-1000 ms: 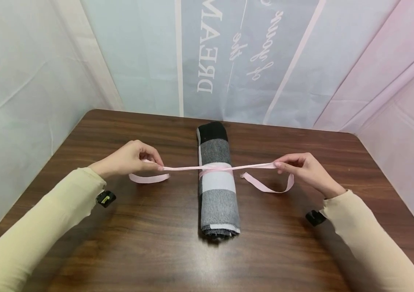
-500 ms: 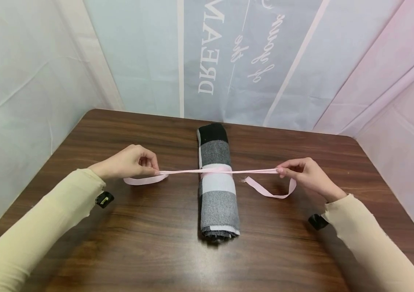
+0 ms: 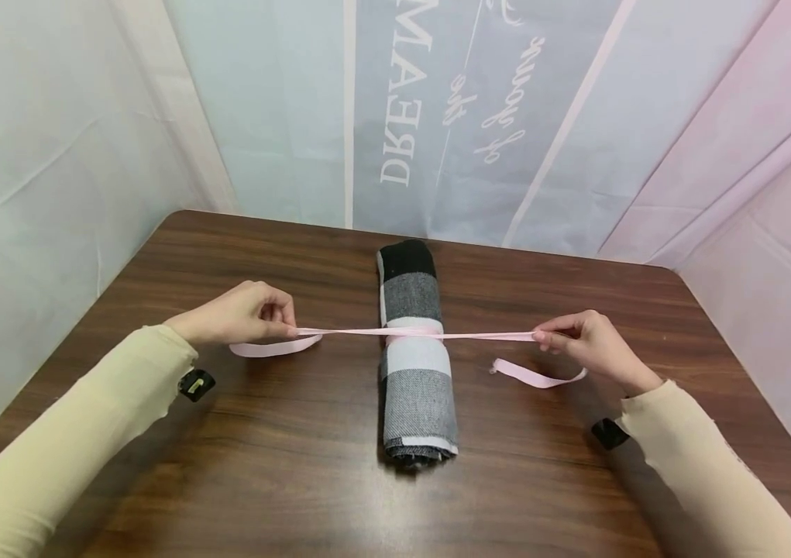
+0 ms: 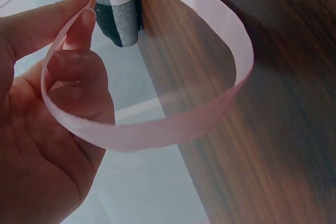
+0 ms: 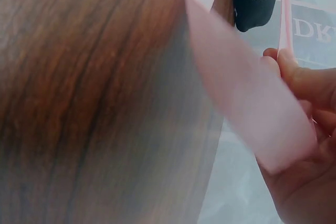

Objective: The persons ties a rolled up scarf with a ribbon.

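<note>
A rolled cloth [image 3: 419, 399] with black, grey and white bands lies lengthwise on the table. Around its white middle band runs a pink ribbon [image 3: 486, 336], its two ends drawn out nearly straight to either side. On the left, thumb and fingers of my left hand [image 3: 249, 314] pinch one end; the loose tail loops below it, as the left wrist view shows with the ribbon [image 4: 157, 132] curving wide. My right hand [image 3: 593, 349] pinches the other end between thumb and fingertips, and its tail [image 5: 247, 87] hangs blurred in the right wrist view. Any knot is too small to make out.
The brown wooden table [image 3: 297, 480] reaches back to a light blue printed curtain [image 3: 283, 116]. Pale fabric walls [image 3: 39, 155] stand at both sides. A small black device [image 3: 196, 384] sits under the left wrist, another [image 3: 609, 434] under the right.
My hands have drawn slightly farther apart, pulling the ribbon straighter and tighter across the roll. The right tail has swung to the right. The whole scene has shifted a little down in view.
</note>
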Available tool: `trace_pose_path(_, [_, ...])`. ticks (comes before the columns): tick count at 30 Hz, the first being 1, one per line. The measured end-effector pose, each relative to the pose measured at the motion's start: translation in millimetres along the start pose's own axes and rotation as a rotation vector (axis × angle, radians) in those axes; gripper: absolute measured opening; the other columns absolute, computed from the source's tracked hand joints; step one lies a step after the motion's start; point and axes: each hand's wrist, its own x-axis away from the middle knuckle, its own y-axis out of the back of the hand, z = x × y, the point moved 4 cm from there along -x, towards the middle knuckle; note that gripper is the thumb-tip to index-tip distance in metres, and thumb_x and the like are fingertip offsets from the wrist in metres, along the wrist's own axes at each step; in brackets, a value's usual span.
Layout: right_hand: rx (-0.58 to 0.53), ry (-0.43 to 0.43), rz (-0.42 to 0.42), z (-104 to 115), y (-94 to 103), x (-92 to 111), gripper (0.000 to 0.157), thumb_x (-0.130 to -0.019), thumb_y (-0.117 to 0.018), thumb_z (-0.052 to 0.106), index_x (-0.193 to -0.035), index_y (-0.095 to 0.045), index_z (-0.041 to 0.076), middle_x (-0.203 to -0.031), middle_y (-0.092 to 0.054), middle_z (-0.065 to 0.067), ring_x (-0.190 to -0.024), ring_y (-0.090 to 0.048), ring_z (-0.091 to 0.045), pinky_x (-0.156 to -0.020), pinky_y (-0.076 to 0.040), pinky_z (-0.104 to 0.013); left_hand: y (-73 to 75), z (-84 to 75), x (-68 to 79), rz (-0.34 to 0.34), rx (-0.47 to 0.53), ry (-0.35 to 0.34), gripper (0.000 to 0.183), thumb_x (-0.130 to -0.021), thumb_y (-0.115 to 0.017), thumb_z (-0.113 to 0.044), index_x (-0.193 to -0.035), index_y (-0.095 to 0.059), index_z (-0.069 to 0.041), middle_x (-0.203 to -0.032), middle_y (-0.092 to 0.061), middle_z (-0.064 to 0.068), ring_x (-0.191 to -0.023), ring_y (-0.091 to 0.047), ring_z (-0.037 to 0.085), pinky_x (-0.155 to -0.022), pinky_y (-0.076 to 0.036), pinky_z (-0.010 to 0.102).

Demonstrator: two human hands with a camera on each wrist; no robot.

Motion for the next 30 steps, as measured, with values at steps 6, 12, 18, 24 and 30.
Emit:
trace_pose_path(6, [0.025,-0.023,0.003,-1,2.1,-1,0.018,-0.09,-0.067,0.019,-0.095,-0.075,0.004,-0.073,-0.071,-0.009,-0.061,-0.061,-0.013,-0.049,-0.044,-0.022,5.0,3.2,-0.6,0.023,0.008,0.04,0.01,-0.087,-0.07,-0.015,-0.078,-0.067,-0.01,-0.064,-0.053,-0.003,-0.057,-0.046,0.007,-0.054,-0.04,0.022])
trace_pose_path(12, [0.019,-0.036,-0.007,-2,3.9,2,0.02,-0.09,-0.068,0.022,-0.097,-0.075,0.005,-0.074,-0.071,-0.008,-0.061,-0.059,-0.009,-0.05,-0.043,-0.022,3.3,0.2,-3.8,0.004,-0.035,0.03,0.012,-0.086,-0.071,-0.014,-0.076,-0.066,-0.012,-0.063,-0.052,-0.003,-0.057,-0.045,0.009,-0.054,-0.039,0.022])
trace_pose_path(18, [-0.028,-0.006,-0.001,0,-0.2,1,0.019,-0.09,-0.067,0.024,-0.099,-0.075,0.008,-0.079,-0.072,-0.008,-0.072,-0.063,-0.006,-0.063,-0.049,-0.018,-2.0,-4.2,-6.4,-0.032,-0.06,-0.017,0.013,-0.086,-0.071,-0.014,-0.074,-0.065,-0.015,-0.064,-0.055,-0.004,-0.058,-0.047,0.009,-0.054,-0.04,0.023])
trace_pose_path(24, [-0.059,0.027,0.025,5,-10.0,-3,0.017,-0.09,-0.067,0.022,-0.099,-0.074,0.009,-0.082,-0.073,-0.009,-0.071,-0.064,-0.016,-0.063,-0.051,-0.022,-8.9,-4.2,-14.0,-0.046,-0.063,-0.024,0.012,-0.085,-0.072,-0.015,-0.074,-0.067,-0.015,-0.065,-0.057,-0.005,-0.06,-0.049,0.009,-0.055,-0.041,0.023])
trace_pose_path(30, [-0.031,0.101,0.052,13,-19.6,-9,0.013,-0.09,-0.067,0.017,-0.098,-0.074,0.01,-0.085,-0.073,-0.006,-0.072,-0.064,-0.017,-0.064,-0.051,-0.021,-19.1,-7.2,-20.0,-0.027,-0.083,-0.021,0.009,-0.085,-0.071,-0.015,-0.077,-0.067,-0.016,-0.068,-0.059,-0.006,-0.063,-0.05,0.008,-0.058,-0.042,0.024])
